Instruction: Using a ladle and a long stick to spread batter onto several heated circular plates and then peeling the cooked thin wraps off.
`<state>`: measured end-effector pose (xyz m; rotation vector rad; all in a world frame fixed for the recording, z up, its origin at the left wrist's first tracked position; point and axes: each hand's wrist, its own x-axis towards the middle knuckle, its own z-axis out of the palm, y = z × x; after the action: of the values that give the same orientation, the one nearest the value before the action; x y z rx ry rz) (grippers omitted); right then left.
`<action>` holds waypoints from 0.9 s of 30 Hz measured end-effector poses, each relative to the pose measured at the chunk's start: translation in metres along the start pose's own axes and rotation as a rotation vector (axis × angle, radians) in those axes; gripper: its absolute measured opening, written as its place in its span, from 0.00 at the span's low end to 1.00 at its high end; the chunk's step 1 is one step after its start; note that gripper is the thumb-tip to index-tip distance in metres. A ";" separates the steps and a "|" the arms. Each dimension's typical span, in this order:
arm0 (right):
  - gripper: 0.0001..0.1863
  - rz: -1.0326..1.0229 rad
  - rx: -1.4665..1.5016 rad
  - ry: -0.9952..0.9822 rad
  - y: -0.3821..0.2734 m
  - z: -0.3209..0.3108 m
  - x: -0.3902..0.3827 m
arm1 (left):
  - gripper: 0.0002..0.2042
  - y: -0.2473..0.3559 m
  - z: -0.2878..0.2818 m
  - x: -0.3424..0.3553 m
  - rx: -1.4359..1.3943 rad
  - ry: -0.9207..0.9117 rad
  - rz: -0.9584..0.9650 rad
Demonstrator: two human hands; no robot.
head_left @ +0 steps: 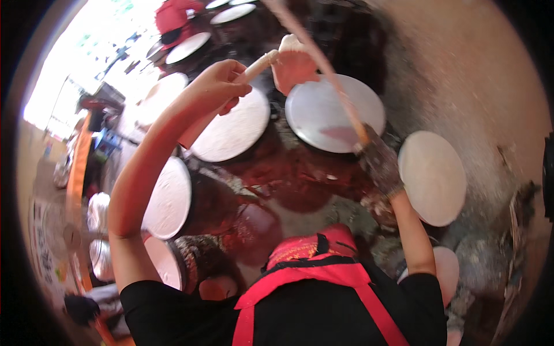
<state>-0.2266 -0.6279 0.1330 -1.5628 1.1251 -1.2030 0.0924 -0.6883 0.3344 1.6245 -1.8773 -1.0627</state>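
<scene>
My left hand (pixel 222 86), bare and raised, is closed round a pale rod (pixel 258 66). At the rod's far tip is a floppy-looking pinkish piece (pixel 294 68) with a whitish top edge; whether they touch I cannot tell. Below that piece lies a round grey-white disc (pixel 334 112), its surface partly bare and shiny. In a dark glove, my right hand (pixel 381 161) grips a long wooden stick (pixel 329 72), blurred by motion, which slants up and left across the disc and past the pinkish piece. A round disc with a white layer (pixel 234 130) lies beneath my left forearm.
More round pale discs stand around me, one at the right (pixel 433 177) and one at the left (pixel 168 199). A person in red (pixel 173 22) is at the far left. An orange beam (pixel 78 164) and silvery containers (pixel 99 210) line the left side; a stained wall (pixel 461 69) rises at right.
</scene>
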 end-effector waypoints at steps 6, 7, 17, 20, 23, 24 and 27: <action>0.20 -0.116 -0.734 0.142 0.028 -0.068 0.042 | 0.13 0.031 0.121 0.117 0.259 -0.017 0.216; 0.19 -0.158 -0.593 0.275 0.050 -0.076 0.037 | 0.12 0.026 0.144 0.131 0.215 -0.017 0.228; 0.22 0.382 -0.467 0.476 0.170 -0.011 -0.039 | 0.12 -0.051 0.290 0.209 -0.433 0.155 -0.044; 0.23 0.387 -0.431 0.514 0.179 0.001 0.001 | 0.10 -0.053 0.292 0.219 -0.613 0.233 -0.073; 0.24 0.459 -0.365 0.517 0.191 -0.002 0.050 | 0.11 -0.033 0.271 0.221 -0.929 0.233 -0.007; 0.25 0.464 -0.301 0.510 0.194 -0.003 0.061 | 0.11 -0.027 0.256 0.218 -0.962 0.182 0.055; 0.23 0.559 0.922 0.400 0.173 -0.013 0.064 | 0.14 -0.022 0.217 0.205 -1.126 0.060 0.119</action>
<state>-0.2578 -0.7323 -0.0160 -0.2932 0.9302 -1.3656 -0.1003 -0.8288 0.1535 0.8350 -0.9381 -1.5622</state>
